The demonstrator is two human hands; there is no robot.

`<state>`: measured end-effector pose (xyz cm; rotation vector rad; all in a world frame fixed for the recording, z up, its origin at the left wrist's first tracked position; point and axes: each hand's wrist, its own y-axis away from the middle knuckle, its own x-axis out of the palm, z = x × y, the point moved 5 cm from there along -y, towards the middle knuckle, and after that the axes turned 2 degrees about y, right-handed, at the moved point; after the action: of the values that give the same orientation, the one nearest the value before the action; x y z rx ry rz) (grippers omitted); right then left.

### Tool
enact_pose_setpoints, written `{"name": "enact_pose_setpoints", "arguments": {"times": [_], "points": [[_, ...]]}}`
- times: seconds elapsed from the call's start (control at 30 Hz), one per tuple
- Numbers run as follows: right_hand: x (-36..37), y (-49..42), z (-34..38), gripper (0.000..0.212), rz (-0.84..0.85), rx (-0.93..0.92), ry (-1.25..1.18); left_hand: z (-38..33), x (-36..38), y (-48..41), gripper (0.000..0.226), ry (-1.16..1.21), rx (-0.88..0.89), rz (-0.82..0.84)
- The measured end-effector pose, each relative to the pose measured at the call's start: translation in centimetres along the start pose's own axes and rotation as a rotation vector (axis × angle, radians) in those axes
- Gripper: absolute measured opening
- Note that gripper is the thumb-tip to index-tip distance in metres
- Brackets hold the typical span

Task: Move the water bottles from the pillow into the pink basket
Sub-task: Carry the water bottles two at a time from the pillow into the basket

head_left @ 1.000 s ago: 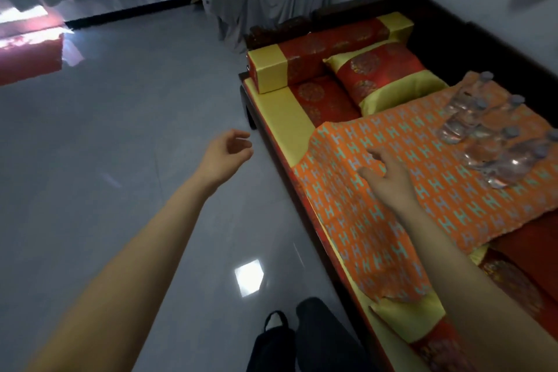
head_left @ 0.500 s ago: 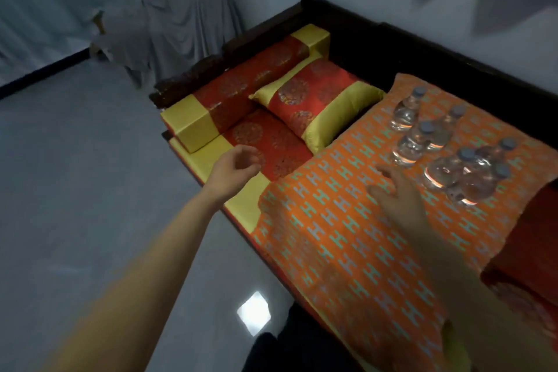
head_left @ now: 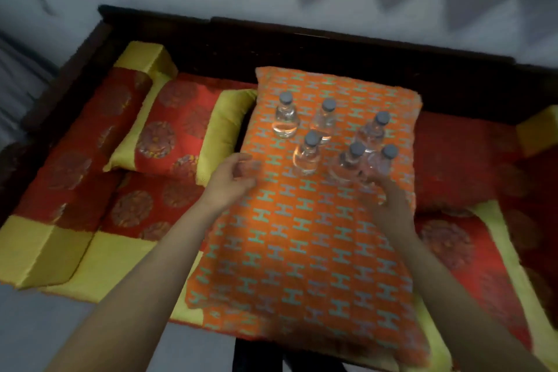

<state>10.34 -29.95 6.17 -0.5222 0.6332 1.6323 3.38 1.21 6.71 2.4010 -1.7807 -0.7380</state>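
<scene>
- Water bottles (head_left: 306,154): we count 6, clear w/ grey caps, all upright, clustered on the far half of the pillow. 3 stand in a back row, 3 nearer us. The front-right pair stands close together.
- Pillow (head_left: 302,251): orange w/ teal H print. It lies lengthwise front-to-back on the daybed, near end at the front edge.
- Left hand (head_left: 232,181): over the pillow's left edge, fingers loosely curled, holding nothing, apart from the bottles.
- Right hand (head_left: 391,204): at the base of the front-right pair. The fingers are blurred, so we cannot tell whether they touch or grip.
- Daybed (head_left: 453,251): red/yellow upholstery, dark wood frame (head_left: 302,39) along the back.
- Small cushion (head_left: 181,142): red w/ yellow ends, just left of the pillow, against its side.
</scene>
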Motion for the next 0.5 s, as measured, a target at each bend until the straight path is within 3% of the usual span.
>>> {"name": "enact_pose_setpoints", "arguments": {"times": [0.1,0.3,0.4,0.5], "points": [[-0.3,-0.9,-0.8,0.057,-0.086,0.109,0.03,-1.1,3.3,-4.5,0.059,-0.048,0.052,0.109],[0.4,-2.4,-0.7,0.068,-0.391,0.123,0.056,-1.8,9.4,-10.5,0.084,-0.124,0.18,0.297],[1.1,-3.1,-2.4,0.081,-0.366,0.255,-0.004,-0.9,11.1,-11.8,0.081,-0.159,0.179,0.349],[1.4,-4.9,-4.0,0.091,-0.258,0.255,-0.042,-0.1,12.1,-12.8,0.085,-0.15,0.178,0.389]]}}
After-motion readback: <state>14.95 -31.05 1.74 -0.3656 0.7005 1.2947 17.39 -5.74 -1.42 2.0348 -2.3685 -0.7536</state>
